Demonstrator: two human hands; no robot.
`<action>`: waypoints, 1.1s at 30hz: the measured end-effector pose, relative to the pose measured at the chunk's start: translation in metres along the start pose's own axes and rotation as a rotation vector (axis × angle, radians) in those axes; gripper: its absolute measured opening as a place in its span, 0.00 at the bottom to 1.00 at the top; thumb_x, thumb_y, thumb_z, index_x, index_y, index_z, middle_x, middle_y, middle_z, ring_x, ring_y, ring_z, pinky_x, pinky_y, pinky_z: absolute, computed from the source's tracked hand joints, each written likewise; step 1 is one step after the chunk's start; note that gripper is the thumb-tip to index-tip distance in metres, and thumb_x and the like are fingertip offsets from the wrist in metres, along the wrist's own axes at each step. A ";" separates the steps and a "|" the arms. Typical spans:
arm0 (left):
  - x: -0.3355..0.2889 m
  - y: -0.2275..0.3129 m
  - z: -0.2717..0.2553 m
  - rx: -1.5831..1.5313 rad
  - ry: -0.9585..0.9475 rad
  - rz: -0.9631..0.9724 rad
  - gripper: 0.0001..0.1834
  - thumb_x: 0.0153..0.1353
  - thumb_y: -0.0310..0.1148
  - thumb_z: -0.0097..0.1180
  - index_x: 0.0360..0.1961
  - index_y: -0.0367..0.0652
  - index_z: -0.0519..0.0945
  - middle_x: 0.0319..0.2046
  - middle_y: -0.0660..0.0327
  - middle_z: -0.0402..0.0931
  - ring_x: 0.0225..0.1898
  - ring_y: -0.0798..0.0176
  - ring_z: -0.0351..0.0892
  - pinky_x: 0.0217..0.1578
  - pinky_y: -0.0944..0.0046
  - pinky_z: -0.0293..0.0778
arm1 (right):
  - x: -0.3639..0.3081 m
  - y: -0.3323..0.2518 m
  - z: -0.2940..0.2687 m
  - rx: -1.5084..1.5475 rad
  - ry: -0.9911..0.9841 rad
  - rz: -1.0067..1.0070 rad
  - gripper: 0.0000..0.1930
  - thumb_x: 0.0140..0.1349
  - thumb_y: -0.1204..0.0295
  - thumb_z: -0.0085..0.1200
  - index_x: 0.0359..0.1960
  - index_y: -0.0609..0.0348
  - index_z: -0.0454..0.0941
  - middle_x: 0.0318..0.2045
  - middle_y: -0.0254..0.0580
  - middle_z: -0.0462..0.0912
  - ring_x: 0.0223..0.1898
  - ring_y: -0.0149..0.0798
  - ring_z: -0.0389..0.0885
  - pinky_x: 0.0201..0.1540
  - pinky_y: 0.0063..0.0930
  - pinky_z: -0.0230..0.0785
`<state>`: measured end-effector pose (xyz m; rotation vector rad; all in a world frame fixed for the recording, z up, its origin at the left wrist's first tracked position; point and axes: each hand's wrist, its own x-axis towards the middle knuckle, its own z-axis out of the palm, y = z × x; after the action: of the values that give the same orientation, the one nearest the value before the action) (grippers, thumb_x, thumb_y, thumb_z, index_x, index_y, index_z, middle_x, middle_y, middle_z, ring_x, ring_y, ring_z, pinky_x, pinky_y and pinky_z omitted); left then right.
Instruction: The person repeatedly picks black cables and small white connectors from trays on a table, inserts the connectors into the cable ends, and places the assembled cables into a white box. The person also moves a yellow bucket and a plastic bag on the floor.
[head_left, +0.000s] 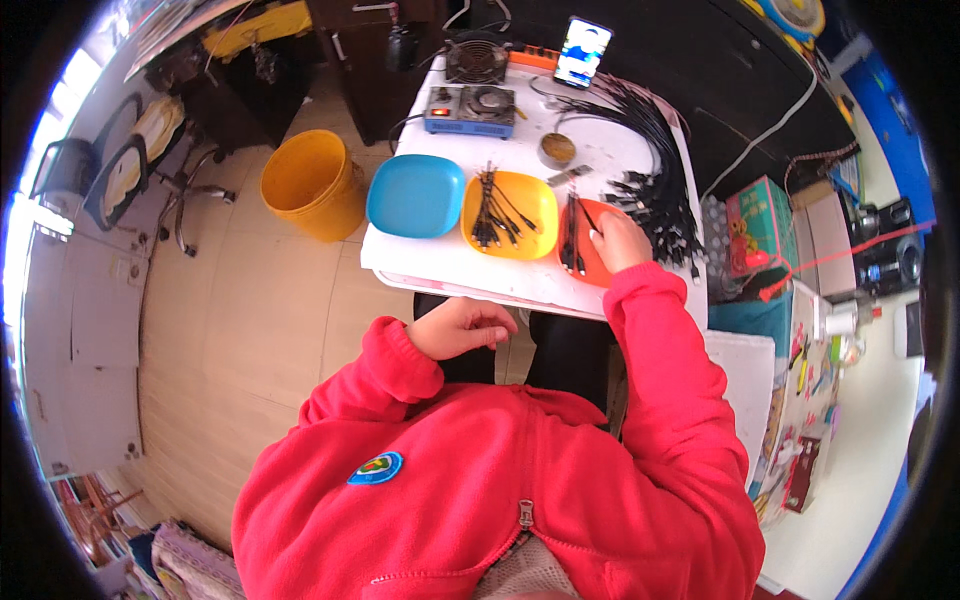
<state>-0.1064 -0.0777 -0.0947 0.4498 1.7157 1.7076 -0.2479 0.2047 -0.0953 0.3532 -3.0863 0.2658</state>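
Note:
My right hand reaches over the orange plate, its fingers closed together. A thin dark piece runs to the fingertips; I cannot tell whether it is a cable or a tool. Short black cables lie in the left part of that plate. Beside it, a yellow plate holds a bundle of similar black cables. The leftmost plate is blue with nothing in it. My left hand hangs at the table's front edge, fingers loosely bent and thumb apart, holding nothing.
A large bunch of black cables covers the white table's right side. Behind the plates are a small round tin, a blue-grey device with a round top and a lit phone. A yellow bucket stands left.

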 end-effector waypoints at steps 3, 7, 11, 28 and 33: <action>-0.005 -0.007 -0.009 0.057 -0.078 0.043 0.12 0.68 0.29 0.51 0.48 0.35 0.78 0.37 0.61 0.78 0.36 0.70 0.76 0.40 0.69 0.74 | 0.003 0.004 0.005 0.052 -0.089 -0.033 0.10 0.57 0.66 0.58 0.26 0.62 0.77 0.25 0.52 0.80 0.31 0.53 0.80 0.35 0.44 0.70; -0.006 -0.013 -0.012 0.191 -0.142 0.207 0.12 0.67 0.31 0.52 0.47 0.35 0.78 0.35 0.59 0.79 0.36 0.68 0.77 0.40 0.69 0.74 | 0.008 0.009 0.007 0.227 -0.156 -0.019 0.14 0.58 0.64 0.57 0.25 0.65 0.78 0.24 0.53 0.80 0.30 0.55 0.80 0.36 0.44 0.70; -0.035 -0.029 -0.056 0.198 -0.352 0.069 0.14 0.69 0.36 0.48 0.44 0.36 0.79 0.33 0.59 0.81 0.34 0.68 0.79 0.36 0.69 0.74 | -0.005 0.015 -0.010 0.179 -0.048 -0.101 0.13 0.60 0.64 0.56 0.33 0.64 0.80 0.28 0.56 0.81 0.33 0.56 0.81 0.36 0.44 0.71; -0.052 -0.260 -0.324 -1.163 1.342 0.174 0.27 0.63 0.37 0.56 0.59 0.41 0.61 0.50 0.46 0.69 0.41 0.43 0.79 0.39 0.52 0.80 | -0.187 -0.044 0.024 0.482 -0.552 0.166 0.15 0.65 0.65 0.51 0.24 0.62 0.78 0.17 0.43 0.79 0.20 0.38 0.79 0.26 0.31 0.69; -0.025 -0.259 -0.387 -1.036 1.590 0.173 0.35 0.60 0.39 0.61 0.63 0.40 0.58 0.56 0.42 0.63 0.49 0.39 0.74 0.40 0.46 0.81 | -0.197 -0.018 0.046 0.449 -0.479 0.298 0.13 0.65 0.67 0.51 0.28 0.63 0.79 0.18 0.40 0.79 0.20 0.35 0.78 0.25 0.29 0.69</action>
<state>-0.2904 -0.4045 -0.3717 -1.6394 1.1251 2.9976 -0.0527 0.2236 -0.1462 -0.0596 -3.5147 1.0326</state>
